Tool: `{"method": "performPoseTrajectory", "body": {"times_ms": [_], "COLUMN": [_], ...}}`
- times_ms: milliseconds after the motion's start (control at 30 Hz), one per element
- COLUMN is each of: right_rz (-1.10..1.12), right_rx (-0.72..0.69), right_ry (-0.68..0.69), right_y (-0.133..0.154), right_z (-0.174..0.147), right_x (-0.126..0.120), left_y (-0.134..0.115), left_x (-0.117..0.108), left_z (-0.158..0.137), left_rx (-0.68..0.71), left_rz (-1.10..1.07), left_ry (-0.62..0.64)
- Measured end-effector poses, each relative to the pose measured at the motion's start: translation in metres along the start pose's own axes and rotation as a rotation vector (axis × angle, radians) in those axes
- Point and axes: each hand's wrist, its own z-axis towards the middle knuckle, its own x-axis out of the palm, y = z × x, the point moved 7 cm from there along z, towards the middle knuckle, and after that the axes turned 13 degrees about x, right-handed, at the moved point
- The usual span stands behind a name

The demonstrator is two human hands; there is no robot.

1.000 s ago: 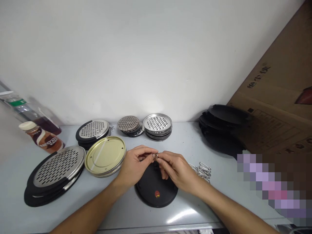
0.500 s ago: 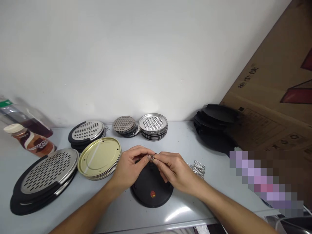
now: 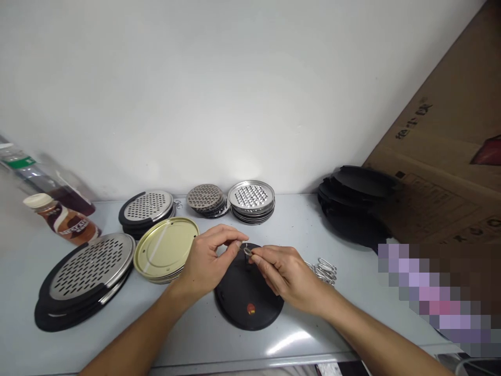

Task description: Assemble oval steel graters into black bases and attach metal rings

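A small silver metal ring (image 3: pixel 248 251) is being held just above the far edge of a round black plastic lid (image 3: pixel 248 292) lying on the grey table (image 3: pixel 297 230). The left hand (image 3: pixel 207 261) and right hand (image 3: pixel 284 274) are both pinching it between thumb and forefinger tips, likely steadying it from two sides. Bent wire clips (image 3: pixel 323 271) are lying just right; gold-coloured round metal discs (image 3: pixel 166 248) are stacked left.

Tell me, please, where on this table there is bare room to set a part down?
Bare table runs between the silver perforated stack and the black stack at right. Another patch lies in front of the black disc, between the forearms. The left side is crowded by the gold lids and slotted plates.
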Motion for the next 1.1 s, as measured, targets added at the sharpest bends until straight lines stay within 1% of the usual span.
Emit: {"method": "performPoseTrajectory", "body": {"times_ms": [67,133,267,367,433,500,600,633,667,733,800,833,867,933,1000,1033,1100], "right_rz": [0.013,0.037,0.053,0.024,-0.007,-0.019,0.093,0.174,0.274,0.490,0.652,0.698,0.719,0.702,0.623,0.562,0.412], "right_rx": [0.010,0.030,0.092,0.086,0.031,-0.008,0.023,0.043,0.060,0.099,0.173,0.211,0.245,0.289,0.301,0.298,0.267], "right_ry": [-0.007,-0.038,-0.135,-0.172,-0.205,-0.250,-0.298,-0.279,-0.224,-0.035,0.134,0.172,0.175,0.124,0.045,-0.003,-0.104], "right_y": [-0.002,-0.005,-0.017,-0.021,-0.019,-0.016,-0.019,-0.021,-0.023,-0.026,-0.032,-0.036,-0.041,-0.050,-0.058,-0.061,-0.063], "right_z": [0.001,0.003,0.008,0.010,0.010,0.008,0.008,0.009,0.011,0.016,0.020,0.022,0.024,0.028,0.030,0.031,0.033], "right_x": [0.001,0.001,-0.004,-0.005,-0.005,-0.005,-0.011,-0.013,-0.012,-0.006,0.001,0.004,0.004,0.003,0.000,-0.002,-0.006], "left_y": [-0.001,0.000,0.005,0.004,0.005,0.007,0.007,0.006,0.003,-0.003,-0.009,-0.009,-0.008,-0.001,0.010,0.016,0.024], "left_x": [-0.004,-0.006,-0.011,-0.003,0.006,0.012,0.014,0.014,0.015,0.016,0.019,0.020,0.019,0.015,0.012,0.012,0.015], "left_z": [0.003,0.006,0.007,0.003,-0.001,-0.004,-0.005,-0.005,-0.005,-0.004,-0.005,-0.005,-0.006,-0.005,-0.005,-0.005,-0.005], "left_rx": [0.038,0.040,-0.009,-0.036,-0.073,-0.099,-0.083,-0.058,-0.021,0.076,0.175,0.206,0.215,0.165,0.060,0.015,-0.033], "left_rz": [0.032,0.017,0.006,-0.014,-0.040,-0.048,-0.055,-0.057,-0.056,-0.029,0.021,0.045,0.068,0.103,0.116,0.114,0.105], "left_ry": [0.021,0.050,0.000,0.021,0.055,0.056,0.022,0.020,0.024,0.061,0.106,0.110,0.098,0.028,-0.024,-0.025,-0.001]}}
